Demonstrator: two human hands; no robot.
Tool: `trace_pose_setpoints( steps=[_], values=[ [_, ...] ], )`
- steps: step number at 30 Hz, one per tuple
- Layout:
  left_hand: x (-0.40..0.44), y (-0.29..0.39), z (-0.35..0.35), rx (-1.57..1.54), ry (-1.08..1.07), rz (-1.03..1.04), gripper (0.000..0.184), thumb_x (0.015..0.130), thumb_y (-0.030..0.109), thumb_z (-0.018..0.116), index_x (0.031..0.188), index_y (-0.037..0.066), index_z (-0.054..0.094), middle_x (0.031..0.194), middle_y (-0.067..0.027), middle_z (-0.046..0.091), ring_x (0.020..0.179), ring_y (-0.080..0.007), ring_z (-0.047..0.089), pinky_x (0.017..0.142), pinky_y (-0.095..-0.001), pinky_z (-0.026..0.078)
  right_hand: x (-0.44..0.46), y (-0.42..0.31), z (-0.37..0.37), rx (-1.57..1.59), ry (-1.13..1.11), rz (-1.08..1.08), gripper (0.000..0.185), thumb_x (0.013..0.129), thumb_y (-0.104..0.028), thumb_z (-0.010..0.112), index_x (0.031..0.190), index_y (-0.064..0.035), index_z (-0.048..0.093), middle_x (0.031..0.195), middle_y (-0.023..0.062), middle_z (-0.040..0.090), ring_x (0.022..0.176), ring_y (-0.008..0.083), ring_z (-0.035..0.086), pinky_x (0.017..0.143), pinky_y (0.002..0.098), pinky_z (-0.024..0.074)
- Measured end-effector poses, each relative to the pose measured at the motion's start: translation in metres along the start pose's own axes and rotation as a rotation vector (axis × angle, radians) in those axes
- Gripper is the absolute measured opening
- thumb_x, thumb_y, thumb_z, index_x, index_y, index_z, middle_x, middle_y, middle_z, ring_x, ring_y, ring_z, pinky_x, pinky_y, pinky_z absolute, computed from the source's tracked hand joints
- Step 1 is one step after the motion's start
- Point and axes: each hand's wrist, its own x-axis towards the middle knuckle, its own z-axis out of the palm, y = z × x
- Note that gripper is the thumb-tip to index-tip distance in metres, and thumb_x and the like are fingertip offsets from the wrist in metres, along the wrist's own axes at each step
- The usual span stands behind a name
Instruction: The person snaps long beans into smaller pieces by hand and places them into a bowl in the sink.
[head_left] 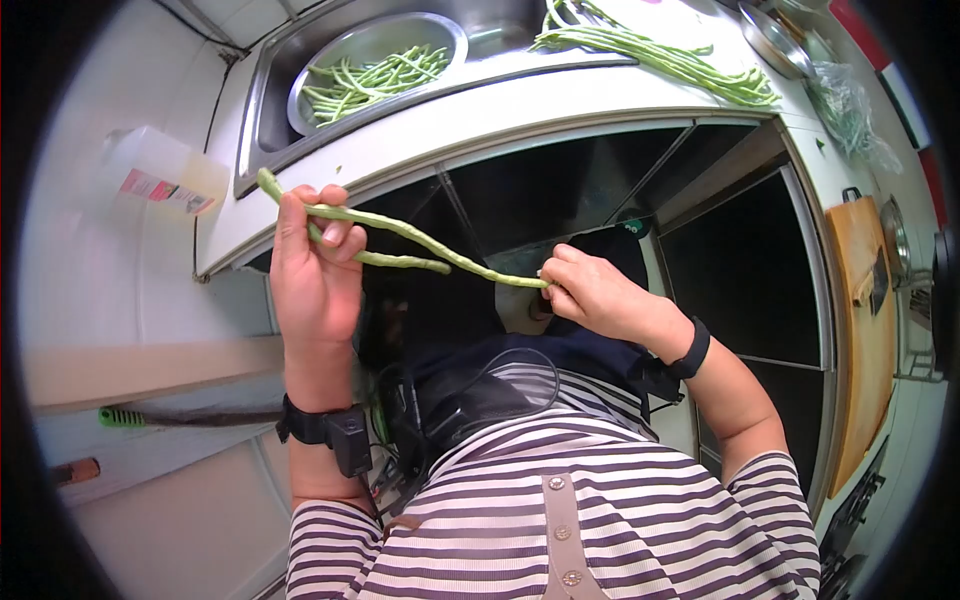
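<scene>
My left hand (pixel 320 265) is closed around a long green bean (pixel 420 238), its upper end sticking out above the fingers. A shorter stretch of bean (pixel 408 262) hangs from the same hand below it; whether the two are one folded bean I cannot tell. My right hand (pixel 598 292) pinches the far tip of the long bean, so it spans between both hands in front of the counter. In the sink, a metal bowl (pixel 455 45) holds short bean pieces (pixel 375 82). A bunch of uncut long beans (pixel 665 58) lies on the counter right of it.
The sink (pixel 262 120) is set into the white countertop (pixel 400 145). A plastic jug (pixel 165 175) stands at the left. Right are a metal lid or pan (pixel 775 42), a plastic bag (pixel 850 110) and a wooden cutting board (pixel 858 330). A green-tipped brush (pixel 122 417) is lower left.
</scene>
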Motion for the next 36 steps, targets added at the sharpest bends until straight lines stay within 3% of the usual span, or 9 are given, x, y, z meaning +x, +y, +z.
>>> trace_pose_setpoints(
  steps=[3, 9, 15, 19, 21, 23, 27, 30, 36],
  values=[
    [-0.016, 0.002, 0.015, 0.084, -0.084, 0.093, 0.022, 0.104, 0.028, 0.043, 0.100, 0.008, 0.051, 0.089, -0.0045, 0.052, 0.068, -0.0095, 0.040, 0.061, -0.0236, 0.036, 0.008, 0.008, 0.016, -0.182, 0.198, 0.075, 0.011, 0.081, -0.009, 0.056, 0.081, 0.0006, 0.051, 0.074, 0.0169, 0.048, 0.068, 0.0351, 0.055, 0.062, 0.0421, 0.0477],
    [-0.040, 0.043, 0.022, 0.182, -0.350, 0.485, 0.028, 0.102, 0.036, 0.044, 0.103, 0.009, 0.052, 0.089, -0.0058, 0.056, 0.067, -0.0100, 0.042, 0.063, -0.0253, 0.040, 0.032, 0.061, -0.001, 1.352, 0.445, 0.528, 0.023, 0.096, -0.023, 0.044, 0.079, -0.0132, 0.055, 0.068, -0.0028, 0.047, 0.057, 0.0087, 0.045, 0.054, 0.0240, 0.0404],
    [-0.054, 0.093, 0.015, 0.455, -0.012, 0.842, 0.030, 0.102, 0.036, 0.045, 0.106, 0.008, 0.056, 0.089, -0.0059, 0.055, 0.070, -0.0129, 0.041, 0.066, -0.0270, 0.037, 0.062, -0.002, 0.018, 1.273, 0.101, 0.413, 0.027, 0.100, -0.033, 0.047, 0.086, -0.0112, 0.054, 0.090, 0.0020, 0.058, 0.070, 0.0082, 0.053, 0.060, 0.0232, 0.0430],
    [-0.053, 0.106, 0.011, 0.479, -0.013, 0.955, 0.027, 0.100, 0.035, 0.050, 0.105, 0.009, 0.056, 0.088, -0.0065, 0.054, 0.070, -0.0121, 0.040, 0.064, -0.0260, 0.036, 0.102, -0.064, 0.059, 0.984, 0.035, 0.394, 0.031, 0.096, -0.034, 0.055, 0.110, -0.0069, 0.060, 0.098, 0.0043, 0.059, 0.088, 0.0134, 0.058, 0.075, 0.0299, 0.0496],
    [-0.049, 0.102, 0.012, 0.492, -0.023, 0.947, 0.030, 0.099, 0.036, 0.051, 0.103, 0.006, 0.053, 0.086, -0.0056, 0.050, 0.069, -0.0111, 0.038, 0.064, -0.0255, 0.034, 0.122, -0.066, 0.088, 0.617, -0.126, 0.032, 0.048, 0.096, -0.035, 0.053, 0.129, -0.0003, 0.051, 0.128, 0.0167, 0.050, 0.119, 0.0287, 0.049, 0.100, 0.0370, 0.0419],
    [-0.044, 0.088, 0.017, 0.556, 0.081, 0.976, 0.026, 0.099, 0.032, 0.052, 0.100, 0.006, 0.051, 0.086, -0.0048, 0.045, 0.072, -0.0126, 0.036, 0.065, -0.0273, 0.034, 0.125, -0.081, 0.094, 0.609, -0.259, 0.128, 0.075, 0.091, -0.043, 0.058, 0.144, 0.0031, 0.030, 0.147, 0.0280, 0.031, 0.140, 0.0394, 0.027, 0.114, 0.0402, 0.0269],
    [-0.043, 0.077, 0.021, 0.607, 0.055, 0.853, 0.025, 0.102, 0.031, 0.045, 0.099, 0.007, 0.048, 0.084, -0.0041, 0.043, 0.077, -0.0135, 0.037, 0.068, -0.0275, 0.035, 0.116, -0.043, 0.063, 0.253, 0.098, -0.194, 0.045, 0.084, -0.025, 0.069, 0.122, -0.0044, 0.057, 0.129, 0.0231, 0.049, 0.122, 0.0371, 0.050, 0.101, 0.0404, 0.0429],
    [-0.037, 0.073, 0.018, 0.581, -0.037, 0.741, 0.024, 0.104, 0.031, 0.041, 0.099, 0.008, 0.045, 0.081, -0.0030, 0.041, 0.080, -0.0143, 0.038, 0.071, -0.0272, 0.035, 0.110, -0.006, -0.020, 0.236, 0.539, -0.234, 0.010, 0.085, -0.009, 0.062, 0.091, -0.0017, 0.066, 0.085, 0.0168, 0.064, 0.079, 0.0308, 0.065, 0.070, 0.0382, 0.0518],
    [-0.023, 0.044, 0.024, 0.300, -0.117, 0.422, 0.025, 0.105, 0.032, 0.036, 0.098, 0.010, 0.045, 0.069, 0.0004, 0.038, 0.066, -0.0108, 0.042, 0.056, -0.0234, 0.038, 0.076, 0.101, -0.178, -0.284, 1.001, 0.207, 0.021, 0.091, -0.013, 0.055, 0.107, -0.0019, 0.064, 0.100, 0.0155, 0.060, 0.086, 0.0284, 0.061, 0.075, 0.0354, 0.0507]
  ],
)
